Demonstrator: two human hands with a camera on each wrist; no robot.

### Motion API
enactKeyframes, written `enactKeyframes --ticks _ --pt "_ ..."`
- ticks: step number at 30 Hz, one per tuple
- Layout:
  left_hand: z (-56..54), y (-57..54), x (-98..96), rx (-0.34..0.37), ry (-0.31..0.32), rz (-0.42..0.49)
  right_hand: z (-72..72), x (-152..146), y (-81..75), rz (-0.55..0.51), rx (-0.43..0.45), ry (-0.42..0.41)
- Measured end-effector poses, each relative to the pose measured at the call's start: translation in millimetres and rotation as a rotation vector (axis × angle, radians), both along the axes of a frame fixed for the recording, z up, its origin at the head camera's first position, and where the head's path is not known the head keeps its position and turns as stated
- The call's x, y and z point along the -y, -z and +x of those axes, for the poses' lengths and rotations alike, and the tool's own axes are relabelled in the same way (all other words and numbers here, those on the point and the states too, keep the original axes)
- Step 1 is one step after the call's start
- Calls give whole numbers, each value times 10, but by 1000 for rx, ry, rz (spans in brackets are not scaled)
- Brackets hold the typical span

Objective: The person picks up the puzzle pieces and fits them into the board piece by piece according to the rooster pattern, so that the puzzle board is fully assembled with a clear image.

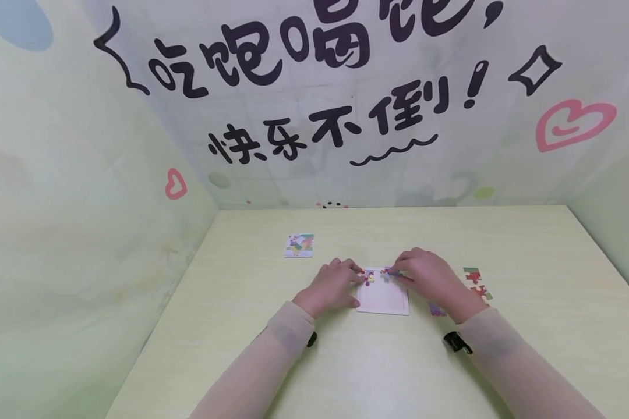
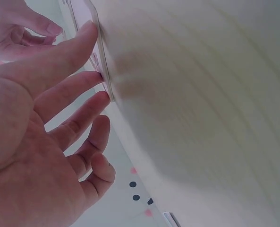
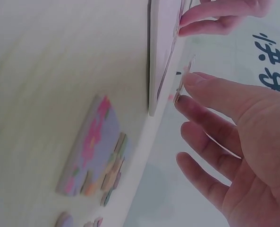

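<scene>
Fingers of the right hand are pinching a tiny multicoloured puzzle piece at the far edge of a pinkish-white tray; the left hand is spread, touching its left side. Pale wood-grain counter, loose pieces off right, whitish wall behind with chunky black lettering.

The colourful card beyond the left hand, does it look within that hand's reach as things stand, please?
Probably yes: only bare table shows between the left hand and the colourful card, though that hand touches the white tray.
</scene>
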State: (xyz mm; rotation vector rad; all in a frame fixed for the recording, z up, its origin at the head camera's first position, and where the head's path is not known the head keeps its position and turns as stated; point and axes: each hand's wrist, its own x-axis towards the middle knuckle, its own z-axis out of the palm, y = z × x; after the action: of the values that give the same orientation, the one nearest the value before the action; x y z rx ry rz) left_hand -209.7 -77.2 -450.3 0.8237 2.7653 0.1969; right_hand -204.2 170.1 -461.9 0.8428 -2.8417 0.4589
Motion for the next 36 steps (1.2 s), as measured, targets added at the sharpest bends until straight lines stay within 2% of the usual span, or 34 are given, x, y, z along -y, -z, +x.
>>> enactKeyframes --ticks 17,32,36 --pt "-8 9 -18 -25 18 -45 -40 182 43 50 -41 -28" --pt "-6 8 -11 2 4 -27 -50 271 51 100 -59 -25" --pt "0 5 -8 16 2 -21 -52 289 52 136 -34 -11"
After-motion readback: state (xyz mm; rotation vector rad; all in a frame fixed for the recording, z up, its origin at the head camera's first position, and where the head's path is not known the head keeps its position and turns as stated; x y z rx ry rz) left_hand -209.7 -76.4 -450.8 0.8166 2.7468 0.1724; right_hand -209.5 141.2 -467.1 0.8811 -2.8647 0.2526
